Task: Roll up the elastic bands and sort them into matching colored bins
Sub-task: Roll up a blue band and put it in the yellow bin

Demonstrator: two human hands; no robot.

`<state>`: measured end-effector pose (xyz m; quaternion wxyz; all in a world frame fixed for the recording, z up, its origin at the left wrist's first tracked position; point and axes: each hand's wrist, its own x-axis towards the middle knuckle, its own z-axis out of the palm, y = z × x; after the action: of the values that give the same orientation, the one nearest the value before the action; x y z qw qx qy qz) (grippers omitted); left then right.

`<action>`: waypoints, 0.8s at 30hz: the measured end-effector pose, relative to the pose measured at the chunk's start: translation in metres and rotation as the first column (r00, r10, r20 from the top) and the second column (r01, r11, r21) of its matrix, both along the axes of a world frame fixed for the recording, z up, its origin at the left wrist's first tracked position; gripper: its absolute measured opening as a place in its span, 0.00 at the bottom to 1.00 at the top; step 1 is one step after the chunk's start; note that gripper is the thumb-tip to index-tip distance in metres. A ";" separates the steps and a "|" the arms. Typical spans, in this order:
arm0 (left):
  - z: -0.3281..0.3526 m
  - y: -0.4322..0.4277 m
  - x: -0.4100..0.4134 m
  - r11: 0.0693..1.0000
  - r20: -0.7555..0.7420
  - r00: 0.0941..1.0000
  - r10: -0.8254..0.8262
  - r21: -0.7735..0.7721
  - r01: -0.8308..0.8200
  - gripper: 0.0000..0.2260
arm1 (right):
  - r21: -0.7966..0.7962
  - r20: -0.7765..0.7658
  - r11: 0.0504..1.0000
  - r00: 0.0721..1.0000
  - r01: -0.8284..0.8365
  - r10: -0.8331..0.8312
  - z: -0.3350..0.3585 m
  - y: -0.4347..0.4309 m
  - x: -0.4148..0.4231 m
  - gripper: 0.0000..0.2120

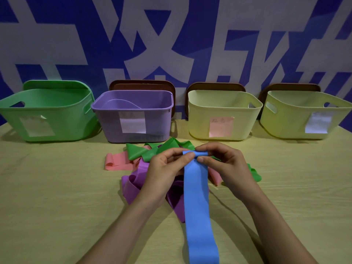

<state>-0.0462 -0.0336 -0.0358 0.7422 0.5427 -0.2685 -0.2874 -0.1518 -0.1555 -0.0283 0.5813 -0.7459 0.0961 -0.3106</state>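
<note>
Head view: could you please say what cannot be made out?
All in the head view:
- blue band: near end cut off by the bottom edge.
- label on green bin: writing too blurred to read.
- purple band: partly hidden under left hand and blue band.
- far-right bin: floor hidden by its front wall.

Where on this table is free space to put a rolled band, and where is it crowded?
Bare yellow tabletop lies left of the pink elastic band, before the green plastic bin. Another patch lies right of the right hand, before the far-right cream plastic bin. The central band heap is crowded.
</note>
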 end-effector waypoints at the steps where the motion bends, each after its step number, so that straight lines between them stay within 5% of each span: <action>1: -0.001 0.000 0.000 1.000 0.039 0.999 0.020 0.005 -0.020 0.06 | 0.009 -0.004 1.000 1.000 -0.005 0.005 0.000 0.000 0.000 0.11; 10: -0.008 0.000 0.004 0.997 0.301 0.951 0.074 0.013 -0.082 0.08 | 0.065 -0.132 0.998 0.991 0.023 -0.014 0.000 -0.002 -0.001 0.09; 19: -0.008 -0.005 0.000 0.998 0.008 0.999 -0.042 0.055 0.041 0.08 | 0.111 -0.064 0.993 0.997 0.037 -0.031 0.002 0.000 -0.001 0.07; 24: -0.007 -0.003 0.001 0.998 -0.016 0.998 -0.055 0.016 0.055 0.15 | 0.105 -0.054 0.992 0.996 0.073 -0.068 0.004 0.001 -0.002 0.08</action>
<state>-0.0456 -0.0366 -0.0432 0.7317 0.5389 -0.2750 -0.3140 -0.1535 -0.1549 -0.0247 0.6064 -0.7174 0.1535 -0.3066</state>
